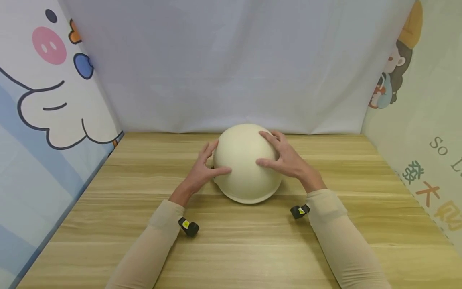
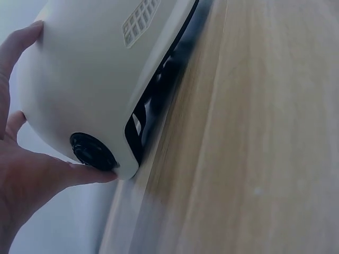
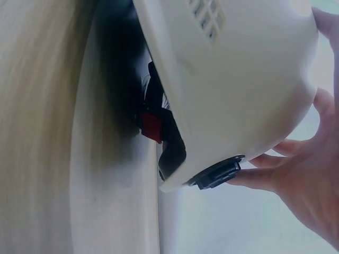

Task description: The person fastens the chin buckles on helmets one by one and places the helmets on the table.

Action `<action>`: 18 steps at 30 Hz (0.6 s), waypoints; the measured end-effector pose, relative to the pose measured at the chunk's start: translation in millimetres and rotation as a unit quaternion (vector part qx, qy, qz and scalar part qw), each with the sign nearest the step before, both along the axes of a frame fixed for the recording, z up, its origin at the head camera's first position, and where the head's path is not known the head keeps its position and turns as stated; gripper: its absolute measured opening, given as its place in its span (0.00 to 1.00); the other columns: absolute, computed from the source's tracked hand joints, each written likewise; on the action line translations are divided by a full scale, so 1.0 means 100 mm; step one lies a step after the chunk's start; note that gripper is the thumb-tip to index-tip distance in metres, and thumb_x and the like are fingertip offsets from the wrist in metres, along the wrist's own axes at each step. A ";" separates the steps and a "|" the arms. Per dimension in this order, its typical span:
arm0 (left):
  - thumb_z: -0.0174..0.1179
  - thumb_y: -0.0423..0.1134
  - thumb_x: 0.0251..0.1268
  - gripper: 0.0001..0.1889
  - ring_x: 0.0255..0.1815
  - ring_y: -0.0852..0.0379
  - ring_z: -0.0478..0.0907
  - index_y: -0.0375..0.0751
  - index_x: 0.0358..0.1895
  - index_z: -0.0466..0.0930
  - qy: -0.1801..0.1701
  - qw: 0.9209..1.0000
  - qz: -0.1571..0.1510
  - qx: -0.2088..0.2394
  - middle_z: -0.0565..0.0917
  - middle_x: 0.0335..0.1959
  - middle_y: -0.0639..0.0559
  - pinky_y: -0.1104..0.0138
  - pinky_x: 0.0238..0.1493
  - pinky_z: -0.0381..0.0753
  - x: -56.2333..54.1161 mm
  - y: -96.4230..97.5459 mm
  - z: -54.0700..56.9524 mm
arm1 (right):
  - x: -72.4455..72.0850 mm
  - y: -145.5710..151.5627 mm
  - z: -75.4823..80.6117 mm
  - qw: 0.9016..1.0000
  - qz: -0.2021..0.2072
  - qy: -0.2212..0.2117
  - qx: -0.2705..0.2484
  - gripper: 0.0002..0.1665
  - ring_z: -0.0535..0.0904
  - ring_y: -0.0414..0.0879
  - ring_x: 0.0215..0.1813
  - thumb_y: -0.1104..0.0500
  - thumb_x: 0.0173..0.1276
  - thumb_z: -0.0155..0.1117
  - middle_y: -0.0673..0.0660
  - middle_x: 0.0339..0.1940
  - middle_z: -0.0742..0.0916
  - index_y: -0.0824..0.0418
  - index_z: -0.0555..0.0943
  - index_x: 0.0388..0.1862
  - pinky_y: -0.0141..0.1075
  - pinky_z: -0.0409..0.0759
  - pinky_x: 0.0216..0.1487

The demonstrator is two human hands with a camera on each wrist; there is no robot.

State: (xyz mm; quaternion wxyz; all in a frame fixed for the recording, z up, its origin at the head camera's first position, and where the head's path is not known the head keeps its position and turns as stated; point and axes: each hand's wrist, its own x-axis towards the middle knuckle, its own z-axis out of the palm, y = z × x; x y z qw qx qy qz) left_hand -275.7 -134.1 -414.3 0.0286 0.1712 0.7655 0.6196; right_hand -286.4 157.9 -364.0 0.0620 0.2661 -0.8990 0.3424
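Observation:
A cream helmet [image 1: 247,168] with a smooth, rounded shell sits dome up over the wooden table, between two hands. My left hand [image 1: 200,170] grips its left side, thumb and fingers spread on the shell. On the opposite side my right hand [image 1: 285,158] holds it, fingers toward the back and thumb on the front. In the left wrist view a round black side knob [image 2: 94,152] lies by a fingertip. The right wrist view shows a black side fitting [image 3: 217,172], a vent grille [image 3: 206,18], and a red buckle [image 3: 152,127] on dark straps under the rim.
The wood-grain table [image 1: 234,249] extends around the helmet. A pale curtain [image 1: 231,68] hangs along its back edge. Printed cloths with cartoons [image 1: 47,80] and lettering [image 1: 429,188] stand at the left and right. Small black cameras [image 1: 189,227] are on both sleeves.

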 end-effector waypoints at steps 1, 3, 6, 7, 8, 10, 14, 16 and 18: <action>0.72 0.50 0.46 0.48 0.70 0.49 0.46 0.73 0.70 0.51 0.001 1.000 0.001 -0.005 0.39 0.73 0.58 0.42 0.60 0.54 0.00 0.00 0.00 | 0.00 0.00 0.00 1.000 0.000 -0.002 -0.001 0.51 0.61 0.65 0.63 0.38 0.54 0.68 0.64 0.71 0.54 0.39 0.55 0.73 0.61 0.65 0.54; 0.72 0.50 0.47 0.49 0.69 0.50 0.48 0.73 0.70 0.50 0.003 1.000 0.000 -0.009 0.42 0.73 0.58 0.43 0.60 0.56 -0.01 0.00 0.00 | 0.00 0.00 0.01 1.000 -0.002 -0.003 -0.001 0.51 0.60 0.64 0.64 0.38 0.53 0.69 0.64 0.71 0.54 0.39 0.55 0.73 0.60 0.64 0.54; 0.72 0.49 0.48 0.49 0.68 0.51 0.49 0.72 0.71 0.48 0.008 1.000 -0.006 -0.015 0.45 0.72 0.59 0.44 0.60 0.57 -0.01 0.00 0.01 | 0.00 0.00 0.01 1.000 -0.005 -0.004 0.001 0.52 0.60 0.64 0.64 0.38 0.52 0.69 0.63 0.71 0.54 0.39 0.55 0.73 0.60 0.64 0.55; 0.72 0.49 0.48 0.49 0.68 0.51 0.49 0.71 0.71 0.48 0.008 1.000 -0.008 -0.017 0.45 0.72 0.58 0.45 0.60 0.57 -0.01 0.00 0.02 | 0.00 0.00 0.01 1.000 -0.006 -0.005 0.003 0.52 0.61 0.63 0.64 0.37 0.52 0.69 0.63 0.71 0.54 0.39 0.55 0.73 0.60 0.64 0.55; 0.72 0.48 0.49 0.49 0.68 0.51 0.49 0.70 0.72 0.48 0.007 1.000 -0.010 -0.017 0.44 0.72 0.57 0.45 0.60 0.57 -0.01 0.00 0.03 | 0.00 0.00 0.01 1.000 -0.007 -0.005 0.003 0.52 0.61 0.63 0.64 0.37 0.52 0.69 0.63 0.71 0.54 0.39 0.55 0.73 0.60 0.64 0.55; 0.71 0.45 0.49 0.50 0.69 0.48 0.48 0.66 0.73 0.47 0.005 1.000 -0.015 -0.017 0.44 0.73 0.54 0.44 0.59 0.58 0.02 0.00 0.08 | -0.01 0.00 0.00 1.000 -0.008 -0.005 0.006 0.52 0.62 0.63 0.63 0.36 0.51 0.69 0.64 0.70 0.54 0.38 0.55 0.73 0.60 0.64 0.55; 0.71 0.42 0.50 0.55 0.70 0.47 0.47 0.57 0.75 0.38 -0.008 1.000 -0.020 -0.011 0.44 0.73 0.50 0.46 0.60 0.59 0.12 0.02 0.22 | -0.01 0.00 -0.01 1.000 -0.007 -0.005 0.006 0.53 0.63 0.63 0.61 0.35 0.51 0.69 0.65 0.69 0.55 0.38 0.55 0.73 0.60 0.65 0.54; 0.71 0.41 0.50 0.58 0.70 0.47 0.47 0.54 0.75 0.34 -0.009 1.000 -0.019 -0.008 0.46 0.73 0.49 0.46 0.60 0.59 0.16 0.02 0.27 | -0.01 0.00 -0.02 1.000 -0.006 -0.008 0.006 0.53 0.64 0.64 0.61 0.35 0.52 0.68 0.65 0.69 0.56 0.38 0.55 0.73 0.60 0.65 0.54; 0.71 0.41 0.49 0.59 0.71 0.46 0.46 0.53 0.75 0.31 -0.010 1.000 -0.018 -0.002 0.46 0.73 0.48 0.46 0.61 0.58 0.17 0.02 0.28 | -0.01 0.00 -0.03 1.000 -0.006 -0.012 0.005 0.52 0.64 0.64 0.60 0.35 0.52 0.68 0.65 0.68 0.56 0.38 0.55 0.73 0.60 0.65 0.54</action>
